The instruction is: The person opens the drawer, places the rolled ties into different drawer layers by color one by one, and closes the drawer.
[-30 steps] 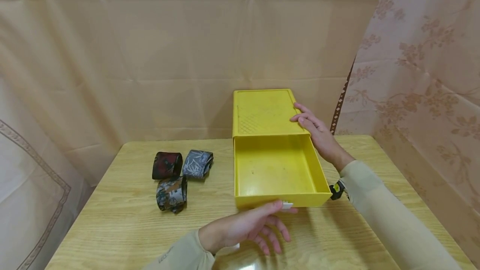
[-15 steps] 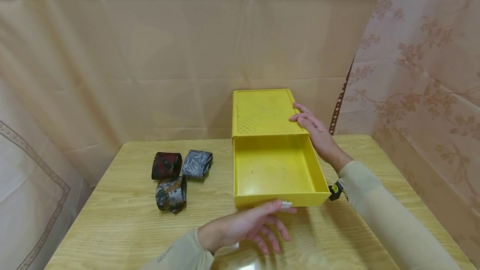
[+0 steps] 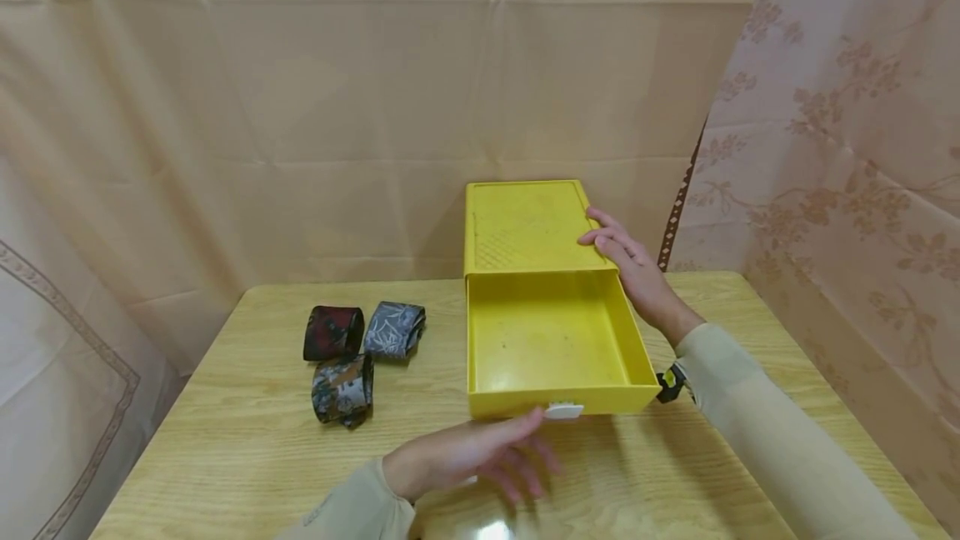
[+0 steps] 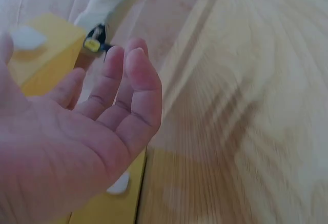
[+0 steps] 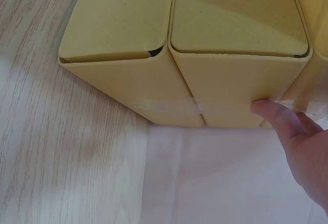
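Observation:
A yellow drawer box stands at the back of the table, its top drawer pulled out towards me. On the drawer's front is a white handle. My left hand is just left of and below this handle, palm up with loosely bent fingers and nothing held; the left wrist view shows the bare palm. My right hand rests on the box's upper right edge with extended fingers; in the right wrist view its fingers touch the side of the box.
Three rolled neckties lie left of the box: a dark red and black one, a grey-blue leaf-patterned one and a mottled one in front. A curtain hangs behind the table.
My left hand has drawn slightly left, away from the white handle, which now shows more fully. The right hand, the drawer and the neckties stay where they were.

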`<move>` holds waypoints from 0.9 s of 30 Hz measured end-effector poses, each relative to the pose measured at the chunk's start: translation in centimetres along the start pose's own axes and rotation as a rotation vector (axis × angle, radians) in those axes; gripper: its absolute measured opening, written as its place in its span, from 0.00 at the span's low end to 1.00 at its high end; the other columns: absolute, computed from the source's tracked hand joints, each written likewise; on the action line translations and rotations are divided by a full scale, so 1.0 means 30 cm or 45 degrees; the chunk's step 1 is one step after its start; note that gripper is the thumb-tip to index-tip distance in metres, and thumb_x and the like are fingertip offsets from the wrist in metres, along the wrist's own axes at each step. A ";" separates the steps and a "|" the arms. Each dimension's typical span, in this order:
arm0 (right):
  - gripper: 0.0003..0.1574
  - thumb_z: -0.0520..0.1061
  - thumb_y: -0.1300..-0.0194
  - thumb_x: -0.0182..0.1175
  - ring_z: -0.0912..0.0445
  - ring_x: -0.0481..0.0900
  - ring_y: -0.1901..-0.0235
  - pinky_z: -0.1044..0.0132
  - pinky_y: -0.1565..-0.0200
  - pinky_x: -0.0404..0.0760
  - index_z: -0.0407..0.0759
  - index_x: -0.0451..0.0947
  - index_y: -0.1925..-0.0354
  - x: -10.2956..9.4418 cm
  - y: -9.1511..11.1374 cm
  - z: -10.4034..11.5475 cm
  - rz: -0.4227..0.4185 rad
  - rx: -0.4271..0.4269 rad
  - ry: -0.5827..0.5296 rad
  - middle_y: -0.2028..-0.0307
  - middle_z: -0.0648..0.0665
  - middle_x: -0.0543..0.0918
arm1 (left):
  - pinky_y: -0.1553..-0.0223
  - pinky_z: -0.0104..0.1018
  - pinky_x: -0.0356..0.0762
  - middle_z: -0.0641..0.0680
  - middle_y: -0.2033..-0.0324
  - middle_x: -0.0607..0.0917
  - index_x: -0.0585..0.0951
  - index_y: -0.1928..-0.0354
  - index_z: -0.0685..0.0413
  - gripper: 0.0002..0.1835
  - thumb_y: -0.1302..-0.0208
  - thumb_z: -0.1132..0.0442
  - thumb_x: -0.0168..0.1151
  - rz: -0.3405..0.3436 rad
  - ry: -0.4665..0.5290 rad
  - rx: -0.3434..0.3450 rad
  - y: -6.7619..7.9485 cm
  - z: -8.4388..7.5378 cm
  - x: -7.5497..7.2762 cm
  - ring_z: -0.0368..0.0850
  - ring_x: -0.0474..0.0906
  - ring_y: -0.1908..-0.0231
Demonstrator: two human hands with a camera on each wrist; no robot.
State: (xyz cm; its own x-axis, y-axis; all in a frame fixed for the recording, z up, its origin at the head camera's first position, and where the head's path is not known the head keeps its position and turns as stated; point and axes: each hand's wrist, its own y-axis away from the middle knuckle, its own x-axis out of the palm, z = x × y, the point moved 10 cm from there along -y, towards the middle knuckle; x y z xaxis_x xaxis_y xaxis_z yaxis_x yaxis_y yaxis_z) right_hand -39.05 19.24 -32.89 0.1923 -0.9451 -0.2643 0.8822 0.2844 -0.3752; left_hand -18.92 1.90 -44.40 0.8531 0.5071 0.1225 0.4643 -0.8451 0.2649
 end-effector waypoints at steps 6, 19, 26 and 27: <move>0.25 0.54 0.17 0.44 0.50 0.47 0.23 0.39 0.26 0.43 0.37 0.77 0.47 0.001 0.003 0.001 0.005 0.023 0.007 0.22 0.51 0.57 | 0.50 0.58 0.81 0.71 0.51 0.82 0.74 0.40 0.72 0.33 0.19 0.44 0.42 -0.040 0.031 0.042 0.043 0.020 -0.061 0.65 0.82 0.53; 0.26 0.55 0.17 0.43 0.50 0.47 0.22 0.42 0.25 0.43 0.36 0.77 0.46 -0.002 0.010 -0.001 0.006 0.045 0.011 0.22 0.52 0.56 | 0.49 0.58 0.81 0.68 0.40 0.77 0.61 0.28 0.66 0.29 0.21 0.56 0.51 -0.205 0.052 0.083 0.172 0.055 -0.214 0.69 0.80 0.49; 0.26 0.55 0.17 0.43 0.50 0.47 0.22 0.41 0.26 0.41 0.36 0.77 0.46 0.002 0.005 0.000 0.009 0.032 -0.002 0.22 0.51 0.56 | 0.49 0.59 0.80 0.67 0.41 0.76 0.58 0.23 0.56 0.31 0.20 0.55 0.52 -0.352 0.025 0.106 0.254 0.042 -0.297 0.69 0.79 0.49; 0.26 0.55 0.17 0.43 0.50 0.46 0.22 0.41 0.26 0.41 0.36 0.77 0.46 0.003 0.005 0.001 0.009 0.031 -0.003 0.22 0.51 0.56 | 0.49 0.59 0.80 0.67 0.42 0.76 0.59 0.23 0.55 0.30 0.20 0.55 0.52 -0.362 0.013 0.114 0.265 0.035 -0.306 0.69 0.78 0.48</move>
State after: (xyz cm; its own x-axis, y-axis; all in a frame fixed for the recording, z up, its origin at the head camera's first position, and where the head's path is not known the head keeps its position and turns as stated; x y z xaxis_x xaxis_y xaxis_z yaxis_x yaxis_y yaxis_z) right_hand -38.90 19.20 -32.93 0.1996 -0.9435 -0.2643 0.8912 0.2870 -0.3514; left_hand -22.82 -9.65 -44.42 0.6838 0.7267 0.0654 0.7037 -0.6805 0.2043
